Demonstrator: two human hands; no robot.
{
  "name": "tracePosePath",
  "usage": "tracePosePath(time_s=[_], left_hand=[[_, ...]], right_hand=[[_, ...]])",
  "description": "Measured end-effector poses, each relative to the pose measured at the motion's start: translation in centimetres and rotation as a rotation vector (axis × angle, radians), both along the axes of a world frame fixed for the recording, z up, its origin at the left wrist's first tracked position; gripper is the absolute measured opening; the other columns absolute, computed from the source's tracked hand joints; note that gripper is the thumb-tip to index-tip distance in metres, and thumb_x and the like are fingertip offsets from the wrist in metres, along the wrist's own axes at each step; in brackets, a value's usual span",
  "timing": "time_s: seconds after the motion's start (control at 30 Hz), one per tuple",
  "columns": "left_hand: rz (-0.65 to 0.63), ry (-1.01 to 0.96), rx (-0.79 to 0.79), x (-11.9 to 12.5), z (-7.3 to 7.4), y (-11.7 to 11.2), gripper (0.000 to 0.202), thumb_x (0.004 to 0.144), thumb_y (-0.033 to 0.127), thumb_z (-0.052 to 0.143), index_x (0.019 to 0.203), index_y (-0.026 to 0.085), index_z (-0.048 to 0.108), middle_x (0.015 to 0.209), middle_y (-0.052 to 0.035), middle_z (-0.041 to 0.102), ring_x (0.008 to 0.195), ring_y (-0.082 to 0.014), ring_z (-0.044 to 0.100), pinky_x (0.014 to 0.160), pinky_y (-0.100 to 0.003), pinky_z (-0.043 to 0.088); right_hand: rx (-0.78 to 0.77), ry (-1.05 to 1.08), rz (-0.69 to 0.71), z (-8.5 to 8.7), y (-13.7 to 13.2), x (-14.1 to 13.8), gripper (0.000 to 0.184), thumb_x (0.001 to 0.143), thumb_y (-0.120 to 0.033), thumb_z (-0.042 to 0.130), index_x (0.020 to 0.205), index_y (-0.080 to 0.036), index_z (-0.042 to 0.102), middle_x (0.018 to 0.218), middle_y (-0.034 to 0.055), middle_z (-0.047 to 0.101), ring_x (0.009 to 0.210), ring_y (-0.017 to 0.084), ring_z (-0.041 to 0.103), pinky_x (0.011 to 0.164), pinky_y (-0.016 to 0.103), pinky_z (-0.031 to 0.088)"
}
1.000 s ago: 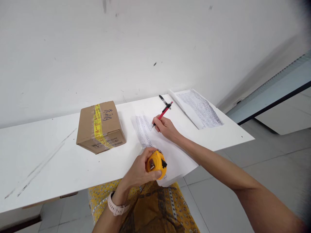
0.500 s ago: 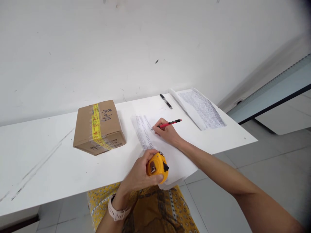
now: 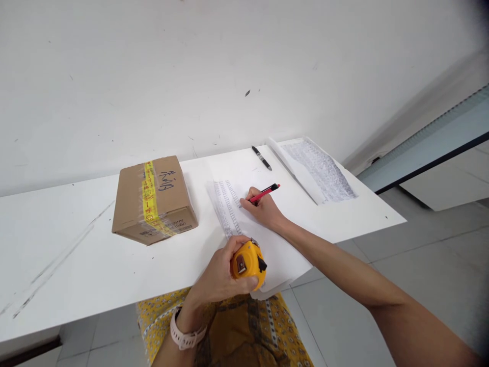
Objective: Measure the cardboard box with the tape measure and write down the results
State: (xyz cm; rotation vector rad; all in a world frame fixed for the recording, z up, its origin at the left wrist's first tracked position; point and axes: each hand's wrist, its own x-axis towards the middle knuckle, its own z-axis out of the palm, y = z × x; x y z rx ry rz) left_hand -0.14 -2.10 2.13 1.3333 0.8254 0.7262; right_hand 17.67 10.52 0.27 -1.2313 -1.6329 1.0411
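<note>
My left hand (image 3: 218, 270) is wrapped around a yellow tape measure (image 3: 250, 265) above the lower edge of the paper. No blade shows pulled out of it. Between the fingers of my right hand (image 3: 263, 209) is a red and black pen (image 3: 265, 193), its tip down at the sheet. The white paper (image 3: 275, 239) carries columns of small handwriting along its left side. To the left stands a closed cardboard box (image 3: 155, 199), sealed with yellow printed tape and marked with dark handwriting on top.
A black pen (image 3: 262, 158) lies behind the paper, towards the wall. Farther right are folded sheets covered in dense writing (image 3: 321, 171). The white table (image 3: 76, 260) runs along the wall (image 3: 214, 76); its right end stops short of a glass panel (image 3: 431, 148).
My right hand has stayed at the written columns, with the pen tilting slightly steeper. The tape measure is still in my left hand, almost unmoved. The view has shifted a little.
</note>
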Motion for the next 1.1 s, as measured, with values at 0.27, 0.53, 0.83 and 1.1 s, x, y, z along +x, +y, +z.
tracePosePath(time_s=[0.27, 0.53, 0.83, 1.1], left_hand=[[0.006, -0.020, -0.011, 0.06, -0.17, -0.03, 0.059, 0.074, 0.021, 0.073, 0.127, 0.024, 0.048, 0.112, -0.0066, 0.065, 0.093, -0.0214, 0.062, 0.081, -0.034, 0.050], [0.011, -0.025, 0.011, 0.08, -0.17, 0.04, 0.058, 0.074, 0.023, 0.073, 0.126, 0.023, 0.048, 0.110, -0.0061, 0.064, 0.094, -0.0211, 0.060, 0.082, -0.034, 0.048], [0.002, -0.015, 0.023, -0.04, -0.25, 0.02, 0.058, 0.075, 0.023, 0.074, 0.127, 0.025, 0.047, 0.112, -0.0052, 0.063, 0.094, -0.0206, 0.059, 0.083, -0.033, 0.048], [-0.001, -0.005, 0.020, -0.03, -0.33, 0.07, 0.058, 0.075, 0.023, 0.074, 0.127, 0.025, 0.047, 0.112, -0.0052, 0.063, 0.095, -0.0211, 0.060, 0.084, -0.034, 0.047]], right_hand=[[0.008, -0.001, 0.010, 0.07, 0.09, -0.20, 0.031, 0.082, -0.032, 0.061, 0.063, -0.023, 0.037, 0.063, -0.0038, 0.037, 0.059, 0.013, 0.032, 0.056, 0.030, 0.026], [-0.005, 0.011, 0.026, 0.26, -0.06, -0.22, 0.032, 0.079, -0.028, 0.061, 0.062, -0.023, 0.035, 0.059, -0.0056, 0.032, 0.056, 0.012, 0.029, 0.054, 0.029, 0.023], [-0.003, 0.013, 0.016, 0.16, 0.02, -0.26, 0.030, 0.078, -0.027, 0.060, 0.061, -0.023, 0.035, 0.058, -0.0060, 0.032, 0.055, 0.011, 0.029, 0.053, 0.028, 0.021], [-0.004, 0.020, -0.005, 0.13, 0.12, -0.15, 0.030, 0.078, -0.029, 0.060, 0.062, -0.023, 0.036, 0.060, -0.0056, 0.034, 0.056, 0.011, 0.030, 0.053, 0.028, 0.023]])
